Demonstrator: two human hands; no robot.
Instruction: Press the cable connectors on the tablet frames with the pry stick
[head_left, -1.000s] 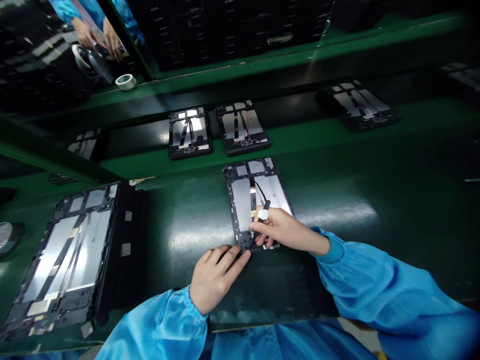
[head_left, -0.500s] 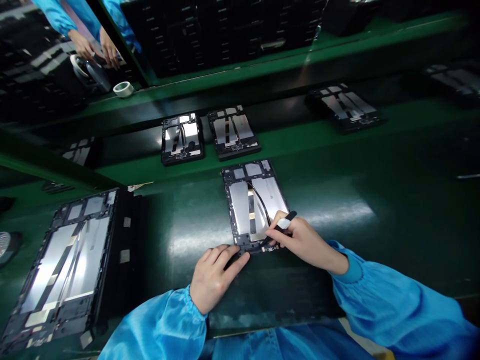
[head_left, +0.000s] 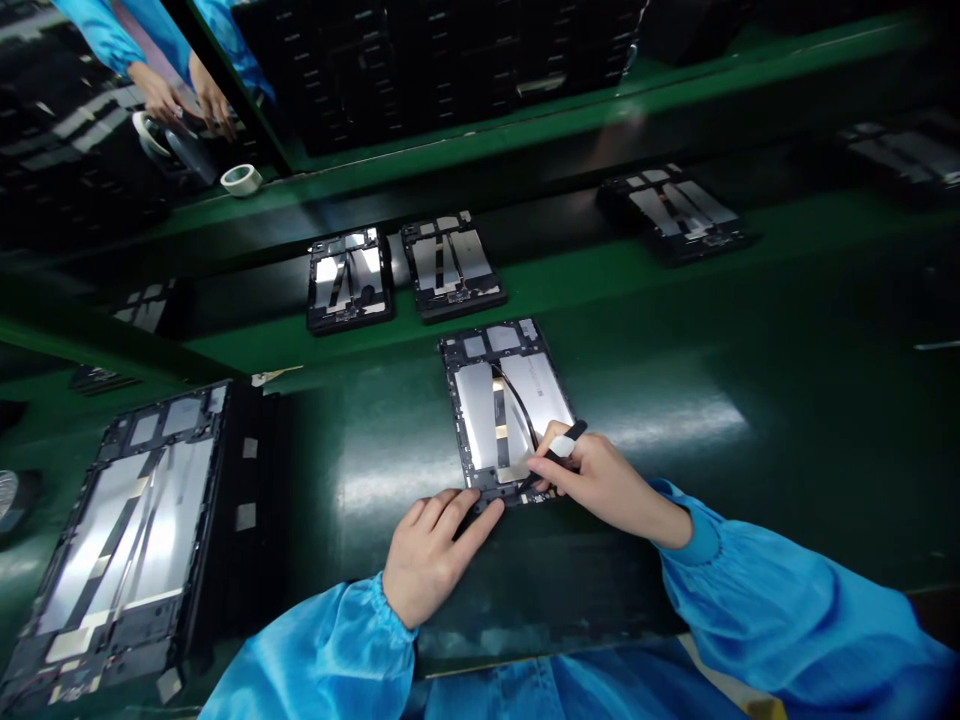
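Note:
An opened tablet frame [head_left: 504, 405], with silver plates and a black cable inside, lies on the green bench in front of me. My left hand [head_left: 435, 555] rests at its near left corner, fingers pressed on the edge. My right hand [head_left: 592, 478] pinches a thin black tool [head_left: 559, 452] with a white band, its tip down on the frame's near edge.
A stack of the same frames [head_left: 124, 535] sits at my left. Two more frames [head_left: 349, 280] [head_left: 450, 263] and a third [head_left: 671, 212] ride on the dark belt beyond. A tape roll [head_left: 241, 179] lies far left, near another person's hands [head_left: 176, 95].
My right hand shifted to the right along the frame's near edge and tilted the tool from upright to slanted. The frames on the belt drifted left. My left hand stayed put.

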